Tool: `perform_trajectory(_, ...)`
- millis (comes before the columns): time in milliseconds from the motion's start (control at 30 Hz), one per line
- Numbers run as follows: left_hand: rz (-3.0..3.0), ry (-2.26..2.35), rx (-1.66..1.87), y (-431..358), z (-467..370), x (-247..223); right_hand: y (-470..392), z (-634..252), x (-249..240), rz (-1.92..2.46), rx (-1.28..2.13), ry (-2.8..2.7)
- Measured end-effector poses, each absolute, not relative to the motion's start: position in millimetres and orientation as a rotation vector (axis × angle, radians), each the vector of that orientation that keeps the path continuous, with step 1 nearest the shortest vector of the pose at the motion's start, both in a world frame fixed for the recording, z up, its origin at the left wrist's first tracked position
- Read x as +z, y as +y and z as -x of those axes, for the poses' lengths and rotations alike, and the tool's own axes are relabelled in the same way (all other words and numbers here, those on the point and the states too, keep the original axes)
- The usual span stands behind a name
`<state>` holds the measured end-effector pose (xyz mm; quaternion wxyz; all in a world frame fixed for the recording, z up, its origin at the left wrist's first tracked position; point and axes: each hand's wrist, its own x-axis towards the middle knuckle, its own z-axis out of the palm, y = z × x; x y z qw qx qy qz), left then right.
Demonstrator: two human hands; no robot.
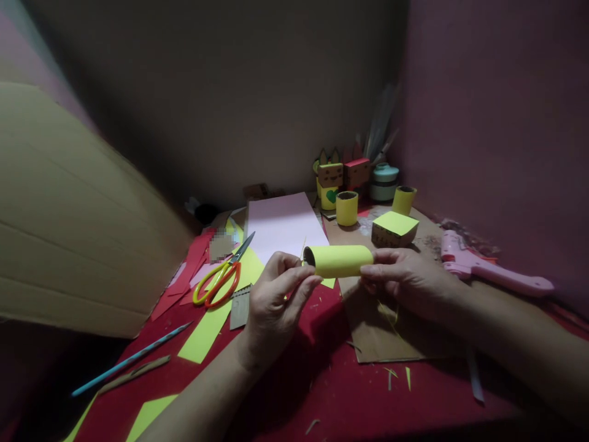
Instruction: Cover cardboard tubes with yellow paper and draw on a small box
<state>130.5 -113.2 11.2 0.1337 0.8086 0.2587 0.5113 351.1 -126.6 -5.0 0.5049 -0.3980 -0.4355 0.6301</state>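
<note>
A yellow paper-covered tube (pixel 340 261) lies sideways in the air between my two hands, its dark open end facing left. The fingers of my left hand (pixel 286 294) pinch at the rim of that open end. On the other side, my right hand (pixel 405 279) holds the tube's right end between thumb and fingers. Behind the tube is a large pink sheet (pixel 285 224). Below my right hand lies a brown cardboard piece (pixel 391 331) with thin yellow scraps near it.
Scissors (pixel 221 282) with yellow and orange handles lie left, among red and yellow paper. A blue pencil (pixel 133 359) is at front left. Short yellow tubes (pixel 346 209), a yellow-topped block (pixel 394 228) and box figures (pixel 330 184) stand behind; a pink glue gun (pixel 497 267) lies right.
</note>
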Motion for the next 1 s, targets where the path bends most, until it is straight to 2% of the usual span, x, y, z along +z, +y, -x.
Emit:
perform_trajectory(267, -1.793, 1.029, 1.177, -109, -131, 16, -132, -350, 3, 1.064, 1.449, -1.077)
perform_trajectory(500, -1.408, 1.059, 1.081, -103, -128, 13, -133, -349, 1, 1.092, 1.386, -1.171)
perform_trajectory(1000, -1.095, 1.046, 0.952, -108, -134, 13, -137, -344, 3, 1.023, 1.435, -1.240)
